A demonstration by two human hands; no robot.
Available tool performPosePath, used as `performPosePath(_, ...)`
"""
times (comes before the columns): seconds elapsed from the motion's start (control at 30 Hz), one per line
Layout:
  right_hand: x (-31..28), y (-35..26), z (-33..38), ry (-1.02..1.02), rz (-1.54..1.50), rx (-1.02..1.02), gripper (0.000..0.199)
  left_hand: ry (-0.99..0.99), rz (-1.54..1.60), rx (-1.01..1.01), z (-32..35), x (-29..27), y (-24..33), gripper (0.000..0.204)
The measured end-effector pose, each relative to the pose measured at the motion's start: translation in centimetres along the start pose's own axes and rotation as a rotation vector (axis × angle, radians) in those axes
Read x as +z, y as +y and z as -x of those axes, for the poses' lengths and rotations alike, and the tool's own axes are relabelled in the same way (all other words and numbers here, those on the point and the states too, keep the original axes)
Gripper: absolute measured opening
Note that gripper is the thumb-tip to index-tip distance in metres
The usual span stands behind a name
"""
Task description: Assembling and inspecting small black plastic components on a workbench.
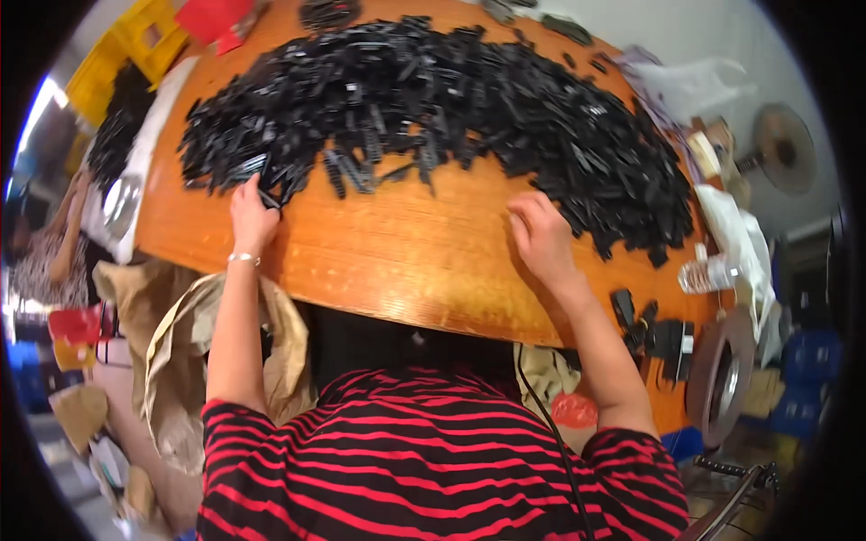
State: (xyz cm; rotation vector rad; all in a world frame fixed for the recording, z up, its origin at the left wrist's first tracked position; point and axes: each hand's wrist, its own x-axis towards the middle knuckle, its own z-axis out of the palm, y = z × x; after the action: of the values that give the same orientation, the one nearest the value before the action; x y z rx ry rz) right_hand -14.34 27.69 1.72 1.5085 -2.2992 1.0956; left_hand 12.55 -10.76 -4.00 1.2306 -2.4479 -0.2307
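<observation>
A wide heap of small black plastic pieces [388, 81], many long and narrow and some comb-like, arcs across the wooden table [397, 243]. At the heap's near left edge is my left hand [253, 218], its fingers closed on a black plastic piece that sticks out beside them. A shinier piece [253, 166] lies just past the fingertips. My right hand [544, 236] is held over the bare wood near the right part of the heap. Its fingers are curled in, and nothing shows between them.
An open brown sack [171, 361] hangs below the table's left edge. On the right are a clear plastic bottle [708, 274], black adapters with cables [669, 347] and a large brown tape roll [720, 379]. Yellow crates [135, 45] stand far left, near another person's arm [68, 234].
</observation>
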Motion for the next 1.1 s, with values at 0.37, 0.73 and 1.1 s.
performPosePath(0.37,-1.0,4.6,-1.1,0.006,0.402,0.217,0.025,-0.024,0.517,0.284,8.8,-0.5,14.0,0.064)
performPosePath(0.73,4.5,1.4,-0.6,-0.039,-0.188,0.069,0.015,0.005,0.581,0.305,12.3,-0.7,12.9,0.041)
performPosePath(1.1,4.3,-2.4,-0.2,-0.148,-0.088,-0.046,0.012,0.065,0.529,0.319,12.0,-0.8,13.2,0.034)
